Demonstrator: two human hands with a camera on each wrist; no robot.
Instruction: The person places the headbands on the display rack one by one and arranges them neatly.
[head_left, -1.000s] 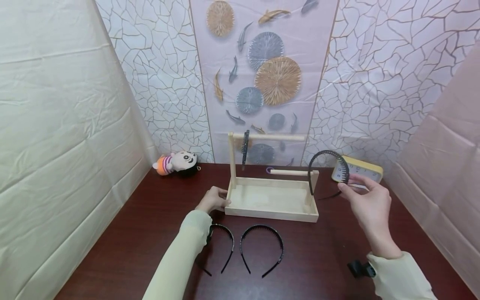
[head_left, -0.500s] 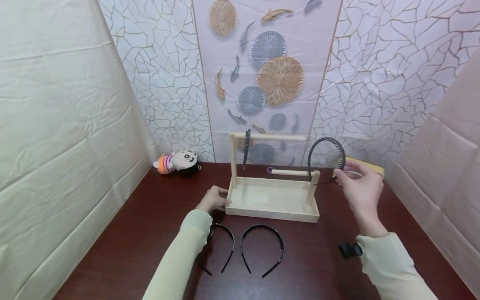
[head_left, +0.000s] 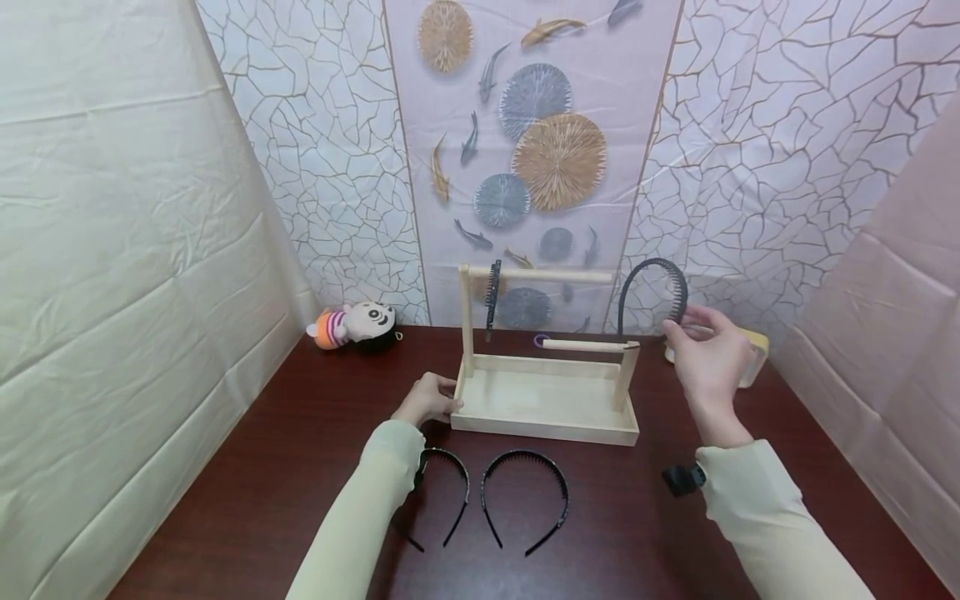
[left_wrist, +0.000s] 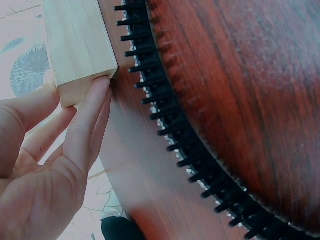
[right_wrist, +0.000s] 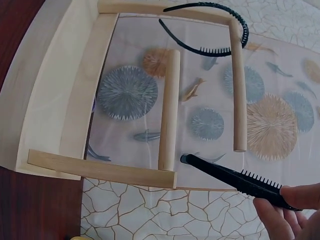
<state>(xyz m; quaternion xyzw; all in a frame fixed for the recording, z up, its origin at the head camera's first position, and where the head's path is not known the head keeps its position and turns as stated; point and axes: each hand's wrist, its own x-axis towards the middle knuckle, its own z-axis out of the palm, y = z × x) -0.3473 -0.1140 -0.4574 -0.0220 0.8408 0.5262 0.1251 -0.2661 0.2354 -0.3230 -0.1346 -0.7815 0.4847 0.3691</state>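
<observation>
Nearest, two black toothed headbands (head_left: 523, 453) are lying on the dark-red counter (head_left: 247, 500), one partly hidden by the left sleeve (head_left: 360, 508). Beyond them, the left hand (head_left: 429, 398) is pinching the left end of a wooden display stand (head_left: 543, 428) with its fingers. The right hand (head_left: 712, 354) is grasping a third headband (right_wrist: 230, 179) in its fingers, holding it raised near the stand's right end. A fourth headband (head_left: 492, 296) is hanging on the stand's upper bar (head_left: 555, 274). Farther back, a plush doll (head_left: 352, 323) is lying before a fish-patterned backdrop (head_left: 558, 162).
</observation>
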